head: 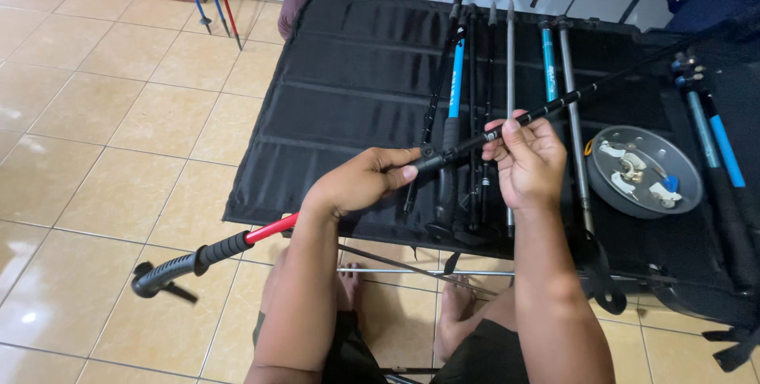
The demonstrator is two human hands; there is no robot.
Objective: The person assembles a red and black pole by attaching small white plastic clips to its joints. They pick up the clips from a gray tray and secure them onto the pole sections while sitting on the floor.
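I hold a long trekking pole [467,143] slanted across a black folding cot [348,91]. My left hand [360,182] grips the pole at a black clamp collar, where its red lower section [273,228] runs down to a black foam handle [178,268] over the floor. My right hand [529,161] pinches the thin black upper shaft just to the right; that shaft runs up toward the far right. Both hands hover over several other poles [475,107], black, grey and blue, lying side by side on the cot.
A round grey metal tray [689,186] holding small white and metal parts sits on the cot at right. More blue-and-black poles [712,138] lie at the far right edge. Tan floor tiles [103,131] spread to the left. My bare feet [459,313] are under the cot.
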